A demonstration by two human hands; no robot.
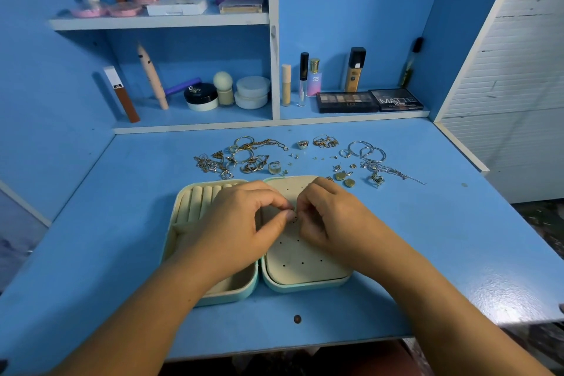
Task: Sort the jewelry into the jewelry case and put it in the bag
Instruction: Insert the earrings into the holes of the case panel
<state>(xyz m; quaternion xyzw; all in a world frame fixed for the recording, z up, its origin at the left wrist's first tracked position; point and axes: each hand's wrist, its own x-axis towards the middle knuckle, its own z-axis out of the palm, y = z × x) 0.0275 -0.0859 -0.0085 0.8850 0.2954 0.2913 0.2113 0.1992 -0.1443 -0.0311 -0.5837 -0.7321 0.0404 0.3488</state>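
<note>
A mint-green jewelry case (227, 291) lies open on the blue desk, ring rolls in its left half, a cream panel with small holes (300, 265) in its right half. My left hand (244, 220) and my right hand (328, 217) meet over the panel's upper part, both pinching a tiny earring (294, 218) between fingertips. Behind the case loose jewelry is spread: gold chains and rings (244, 156) at the left, silver hoops and a chain (370, 159) at the right, small studs between them. No bag is in view.
Shelves behind the desk hold cosmetics: jars (251, 91), bottles (354, 70), two eyeshadow palettes (369, 101). A white slatted wall (512, 70) stands at the right. The desk's front edge (274, 348) is near my body.
</note>
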